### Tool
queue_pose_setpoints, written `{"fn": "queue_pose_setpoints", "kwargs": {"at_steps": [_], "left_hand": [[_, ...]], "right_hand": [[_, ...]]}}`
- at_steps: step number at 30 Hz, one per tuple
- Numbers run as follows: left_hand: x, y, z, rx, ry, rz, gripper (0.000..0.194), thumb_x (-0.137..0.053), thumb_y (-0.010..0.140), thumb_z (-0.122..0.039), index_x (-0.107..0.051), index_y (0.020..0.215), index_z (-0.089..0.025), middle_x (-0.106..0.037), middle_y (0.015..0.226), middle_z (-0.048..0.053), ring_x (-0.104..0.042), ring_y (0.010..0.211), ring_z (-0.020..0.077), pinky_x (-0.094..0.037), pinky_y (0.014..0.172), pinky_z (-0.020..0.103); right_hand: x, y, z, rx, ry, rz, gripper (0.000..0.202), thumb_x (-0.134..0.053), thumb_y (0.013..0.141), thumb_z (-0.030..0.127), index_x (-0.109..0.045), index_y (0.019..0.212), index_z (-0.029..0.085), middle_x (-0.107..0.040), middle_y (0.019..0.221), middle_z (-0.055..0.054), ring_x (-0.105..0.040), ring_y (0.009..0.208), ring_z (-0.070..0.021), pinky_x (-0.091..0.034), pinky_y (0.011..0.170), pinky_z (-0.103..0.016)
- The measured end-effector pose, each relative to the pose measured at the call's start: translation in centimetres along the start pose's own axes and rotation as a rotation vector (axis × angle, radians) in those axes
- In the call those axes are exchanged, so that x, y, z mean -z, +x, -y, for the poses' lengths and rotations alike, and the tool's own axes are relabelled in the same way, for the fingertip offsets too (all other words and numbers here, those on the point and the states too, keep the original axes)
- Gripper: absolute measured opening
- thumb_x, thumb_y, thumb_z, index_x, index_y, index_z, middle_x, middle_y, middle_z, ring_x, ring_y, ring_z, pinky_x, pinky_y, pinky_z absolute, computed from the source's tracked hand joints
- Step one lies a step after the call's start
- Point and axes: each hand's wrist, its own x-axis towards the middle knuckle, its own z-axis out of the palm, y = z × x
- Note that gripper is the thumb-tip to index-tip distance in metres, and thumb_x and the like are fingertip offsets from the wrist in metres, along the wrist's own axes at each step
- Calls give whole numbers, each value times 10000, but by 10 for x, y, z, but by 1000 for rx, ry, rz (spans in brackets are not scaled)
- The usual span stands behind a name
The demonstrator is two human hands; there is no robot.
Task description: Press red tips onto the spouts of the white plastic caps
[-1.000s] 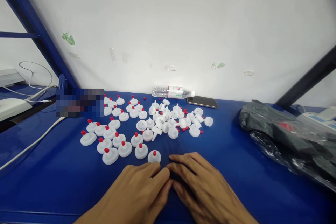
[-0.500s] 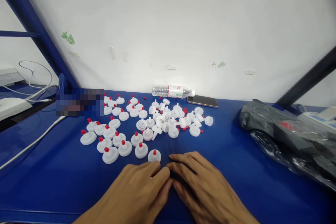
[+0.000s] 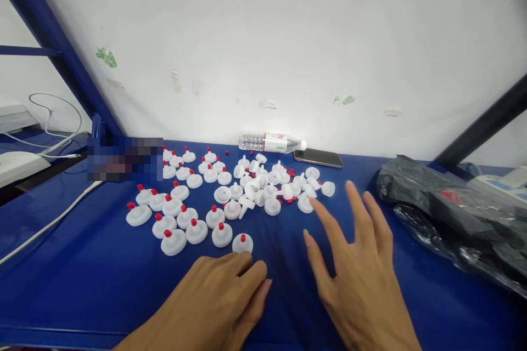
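Observation:
Over the front of the blue table (image 3: 82,285), my left hand (image 3: 214,296) has its fingers curled together; whether anything is under them is hidden. Just beyond its knuckles stands a white disc with a red cap (image 3: 242,243). My right hand (image 3: 358,269) is raised with fingers spread and holds nothing. Its index fingertip is near a white disc (image 3: 305,203) at the right side of a pile of uncapped white parts (image 3: 260,181). Small red caps (image 3: 291,199) lie among that pile. Several red-capped discs (image 3: 173,241) stand to the left.
A clear bottle (image 3: 269,142) lies by the wall, with a phone (image 3: 318,158) beside it. On the right is a crumpled dark plastic bag (image 3: 448,214). A white cable (image 3: 53,222) crosses the left side, near a pixelated patch.
My right hand has moved away from my left, to the right and forward, and its fingers have spread. My left hand has stayed almost where it was.

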Motion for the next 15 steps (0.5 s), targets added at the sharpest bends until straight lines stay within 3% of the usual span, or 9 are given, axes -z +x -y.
{"fn": "queue_pose_setpoints", "kwargs": {"at_steps": [3,6,10,15], "left_hand": [[1,1,-1,9,-3,16,199,-452,996,-159,-576,856,-227,-646,779,-17,-672,653,193,-466,553,323],[2,2,-2,3,-2,12,182,-463,991,-157,-572,863,-227,-641,779,-16,-665,641,193,-450,542,322],[0,2,-1,2,-5,16,179,-468,992,-154,-570,863,-226,-639,784,-16,-663,649,188,-438,545,318],[-3,1,1,-4,-14,22,183,-462,994,-153,-562,862,-230,-634,779,-19,-659,649,193,-430,547,326]], "right_hand": [[-8,-3,-8,-7,-4,105,528,-407,1042,321,-405,1551,186,-183,1675,-185,-189,1523,-462,-426,1078,-692],[-15,-9,-11,7,2,196,549,-342,1058,291,-314,1600,204,-260,1662,-171,-314,1498,-398,-530,1006,-603],[-18,-12,-11,52,-15,216,481,-323,1065,281,-455,1525,237,-460,1569,-143,-526,1371,-335,-565,961,-549],[-17,-11,-11,43,5,209,458,-324,1068,301,-510,1483,252,-501,1539,-133,-560,1341,-309,-560,967,-523]]}}
